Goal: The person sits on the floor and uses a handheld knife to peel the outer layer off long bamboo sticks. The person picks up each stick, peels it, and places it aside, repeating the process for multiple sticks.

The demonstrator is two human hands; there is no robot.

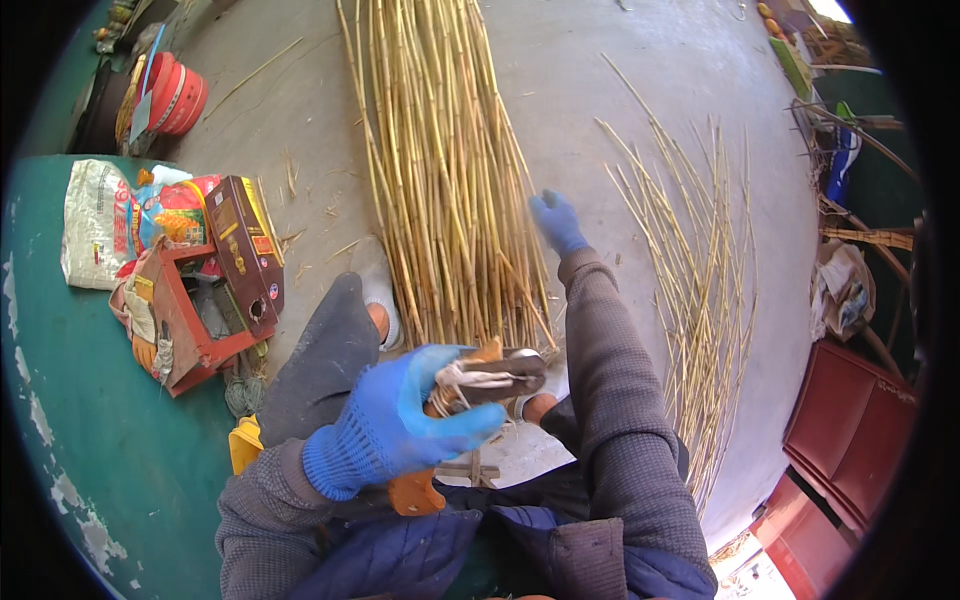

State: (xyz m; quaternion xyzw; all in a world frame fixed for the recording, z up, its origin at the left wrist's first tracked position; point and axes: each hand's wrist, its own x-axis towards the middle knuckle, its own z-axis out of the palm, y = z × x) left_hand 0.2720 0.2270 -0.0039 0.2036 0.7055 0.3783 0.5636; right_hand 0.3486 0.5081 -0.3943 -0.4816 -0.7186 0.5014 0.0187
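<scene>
My left hand (420,412), in a blue work glove, grips a bundled tool (499,375) wrapped with pale cord, with a dark flat part and orange-brown wooden parts; its exact kind cannot be told. My right hand (556,219), gloved in blue and slightly blurred, reaches forward beside the right edge of a large bundle of yellow-brown cane stalks (446,172). Whether its fingers touch a stalk cannot be told. The bundle lies lengthwise on the concrete floor before me, its near ends by my feet. Thinner stalks (697,300) lie spread out to the right.
On the left, a green surface (90,405) bears a white printed sack (94,225), a reddish wooden frame (180,322) and a brown carton (244,247). Red buckets (178,97) stand beyond. Dark red panels (851,427) stand at right. A single stalk (253,78) lies on the floor.
</scene>
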